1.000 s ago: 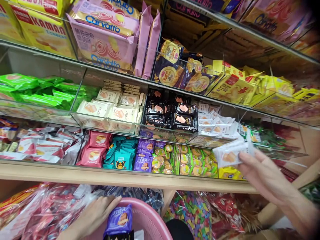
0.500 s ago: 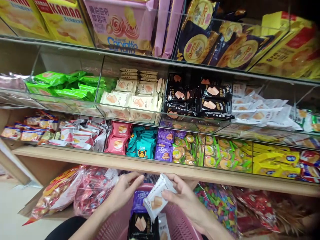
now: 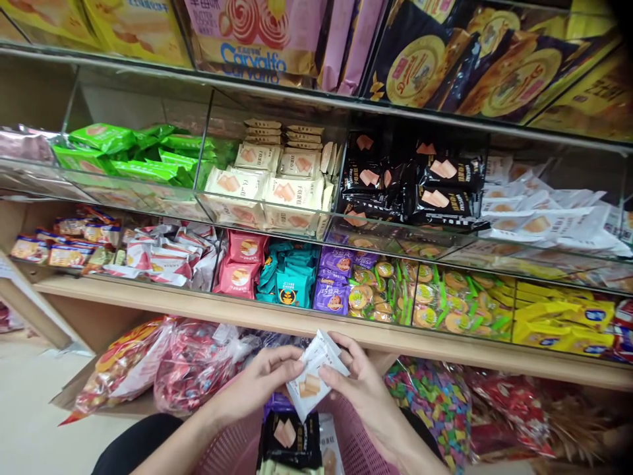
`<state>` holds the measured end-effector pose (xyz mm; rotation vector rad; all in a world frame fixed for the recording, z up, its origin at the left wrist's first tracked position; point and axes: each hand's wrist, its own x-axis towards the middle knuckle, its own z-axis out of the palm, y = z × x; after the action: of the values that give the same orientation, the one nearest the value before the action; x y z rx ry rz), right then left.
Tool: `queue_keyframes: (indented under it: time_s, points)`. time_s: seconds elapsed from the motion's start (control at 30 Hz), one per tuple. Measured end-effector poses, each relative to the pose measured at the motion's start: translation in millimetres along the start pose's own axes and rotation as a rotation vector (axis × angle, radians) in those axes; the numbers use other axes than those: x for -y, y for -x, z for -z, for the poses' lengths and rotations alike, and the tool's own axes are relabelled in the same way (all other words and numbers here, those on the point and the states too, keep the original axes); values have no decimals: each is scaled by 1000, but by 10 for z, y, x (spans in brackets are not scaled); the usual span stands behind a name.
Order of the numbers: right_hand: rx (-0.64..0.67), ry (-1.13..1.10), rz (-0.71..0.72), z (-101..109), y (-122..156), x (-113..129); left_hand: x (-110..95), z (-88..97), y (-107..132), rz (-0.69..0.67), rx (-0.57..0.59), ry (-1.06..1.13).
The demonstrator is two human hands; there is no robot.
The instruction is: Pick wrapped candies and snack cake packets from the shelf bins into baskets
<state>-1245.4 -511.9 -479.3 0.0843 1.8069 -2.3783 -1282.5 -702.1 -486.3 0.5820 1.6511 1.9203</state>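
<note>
Between my two hands is a white snack packet [image 3: 310, 382] with a picture of cake pieces, held tilted above a pink basket [image 3: 232, 445]. My right hand [image 3: 359, 382] grips its right side, thumb on the front. On its upper left edge, the fingers of my left hand [image 3: 267, 376] pinch the wrapper. Below the packet, the basket holds a black snack packet [image 3: 287, 439], a purple packet [image 3: 277, 404] partly covered by my left hand, another white packet [image 3: 329, 439] and a cream packet [image 3: 291, 468] cut off by the frame's bottom.
Glass-fronted shelf bins ahead hold green packets [image 3: 119, 155], cream packets [image 3: 267, 185], black packets [image 3: 440, 181] and white packets [image 3: 544, 211]. A wooden shelf edge [image 3: 277, 323] runs just beyond my hands. Big bags of red-wrapped sweets [image 3: 192, 369] and colourful sweets [image 3: 435, 402] lie beneath it.
My left hand has moved right and taken hold of the white packet's left edge; before, it was apart from it. The view has shifted slightly, and the purple packet is more covered.
</note>
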Motion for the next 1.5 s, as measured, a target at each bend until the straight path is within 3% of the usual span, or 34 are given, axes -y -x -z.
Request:
queue_keyframes:
  time_s: [0.37, 0.47, 0.63, 0.9, 1.03, 1.17, 1.23, 1.3, 1.4, 1.5]
  points:
    - [43, -126, -37, 28, 95, -53, 18, -4, -16, -5, -81, 43]
    - [-5, -64, 33, 86, 83, -77, -1, 0, -17, 2, -112, -17]
    - [-112, 79, 209, 156, 27, -127, 19, 10, -32, -2, -68, -75]
    - [-291, 101, 286, -28, -18, -156, 60, -32, -5, -27, 7, -35]
    - [-295, 104, 267, -113, -40, -202, 77, -64, -23, -51, 4, 74]
    - [-315, 189, 277, -71, 3, -241, 57, -50, -19, -36, -8, 94]
    - [-267, 163, 305, -27, 41, -246, 30, -32, 0, -18, 4, 89]
    - [-128, 46, 289, -3, 85, -230, -2, -19, 24, 3, 29, 89]
    - [76, -153, 185, -25, 149, -172, -47, -17, 51, 42, 94, 104]
    - [155, -248, 83, -74, 198, -106, -69, -25, 61, 77, 137, 112]
